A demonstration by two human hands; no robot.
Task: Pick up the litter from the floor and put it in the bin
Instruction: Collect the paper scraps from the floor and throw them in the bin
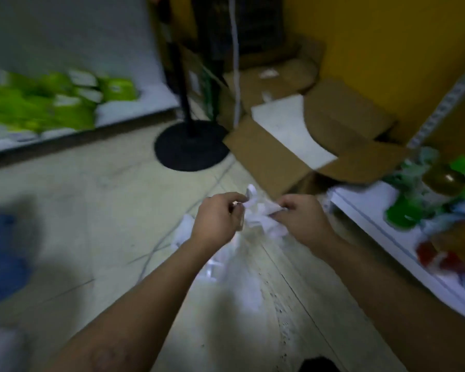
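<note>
In the head view, which is smeared by motion, the person is holding a wad of crumpled white paper (255, 214) out in front of the body, above the tiled floor (113, 210). The left hand (215, 220) is pinching its left end with curled fingers and thumb, and the right hand (300, 218) is pinching its right end in the same way. Both hands are therefore clamped on the one wad, close together with only the paper between them. The wad is lying straight ahead, off the floor, with its long axis running from left to right between the two grips, so neither hand is nearer to it. A further white scrap (185, 226) is lying on the floor just beyond the left wrist, nearer that hand. Below the wrists a pale translucent blur is showing, possibly plastic film, though it is too smeared to name. No bin is showing plainly. An open cardboard box (274, 154) with a white sheet inside is sitting ahead and slightly right, nearer the right hand, and whether it is serving as the bin cannot be told. A blurred blue shape (3, 253) is sitting at the far left, equally uncertain. A black round stand base (191, 147) is resting on the floor beside the box, green packets (51, 106) are lining a low ledge on the left, and a white shelf (373, 224) of goods is running along the right.
</note>
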